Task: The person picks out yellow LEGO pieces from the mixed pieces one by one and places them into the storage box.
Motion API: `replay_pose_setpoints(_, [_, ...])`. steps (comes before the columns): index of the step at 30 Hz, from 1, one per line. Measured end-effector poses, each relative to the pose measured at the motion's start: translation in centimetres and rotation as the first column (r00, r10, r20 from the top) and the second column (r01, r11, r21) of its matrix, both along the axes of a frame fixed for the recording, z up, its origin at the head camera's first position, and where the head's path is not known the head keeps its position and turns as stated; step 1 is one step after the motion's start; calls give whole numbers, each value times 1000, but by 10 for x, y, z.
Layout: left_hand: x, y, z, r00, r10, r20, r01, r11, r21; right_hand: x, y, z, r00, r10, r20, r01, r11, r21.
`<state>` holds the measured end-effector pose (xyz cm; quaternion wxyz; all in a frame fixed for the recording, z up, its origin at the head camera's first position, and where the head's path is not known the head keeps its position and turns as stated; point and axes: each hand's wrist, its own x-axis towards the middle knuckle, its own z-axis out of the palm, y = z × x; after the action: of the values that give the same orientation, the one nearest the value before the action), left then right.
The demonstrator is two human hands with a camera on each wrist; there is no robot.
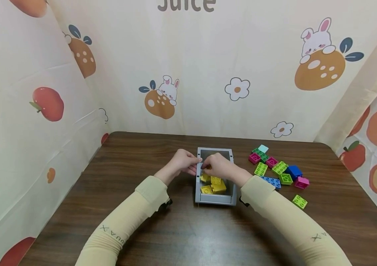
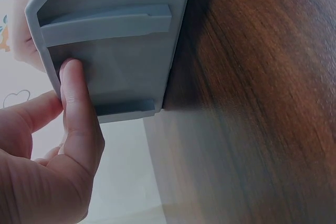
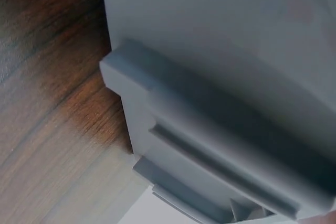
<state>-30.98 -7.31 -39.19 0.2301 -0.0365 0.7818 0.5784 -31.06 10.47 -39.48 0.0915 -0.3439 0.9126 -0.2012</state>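
Observation:
A grey plastic bin (image 1: pixel 216 199) stands on the table, with several yellow building blocks (image 1: pixel 219 187) lying in its near half. My left hand (image 1: pixel 185 161) pinches the bin's left rim, one finger flat on the outer wall, as the left wrist view also shows from the hand (image 2: pixel 63 145). Reaching over the bin from the right, my right hand (image 1: pixel 219 165) has its curled fingers down inside, close to the left wall. Whether those fingers hold a block is hidden. Mostly the bin's outer side wall (image 3: pixel 220 24) fills the right wrist view.
To the bin's right lies a loose group of blocks: lime green (image 1: pixel 279 168), dark blue (image 1: pixel 293 171), light blue (image 1: pixel 271 182), pink (image 1: pixel 301 182) and dark green (image 1: pixel 260 154). One lime block (image 1: pixel 299 201) sits apart, nearer the front. A printed curtain (image 1: pixel 201 92) hangs behind the brown table (image 1: pixel 135 159).

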Motion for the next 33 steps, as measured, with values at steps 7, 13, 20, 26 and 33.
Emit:
replay_pose_setpoints(7, [-1, 0, -1, 1000, -1, -4, 1, 1000, -8, 1, 2, 3, 1000, -11, 6, 11, 1000, -9])
replay_pose_setpoints(13, [-2, -1, -2, 1000, -7, -14, 7, 1000, -22, 4, 5, 11, 999, -43, 23, 43, 999, 1])
replay_pose_setpoints(20, [0, -5, 3, 996, -51, -72, 43, 993, -113, 9, 16, 31, 998, -54, -9, 54, 998, -13])
replay_pose_setpoints(26, [8, -12, 24, 976, -131, -176, 76, 954, -291, 17, 35, 54, 993, -108, -51, 105, 993, -46])
replay_pose_setpoints(33, [23, -26, 48, 913, -191, -361, -17, 865, -501, 33, 66, 85, 968, -157, -198, 149, 987, -58])
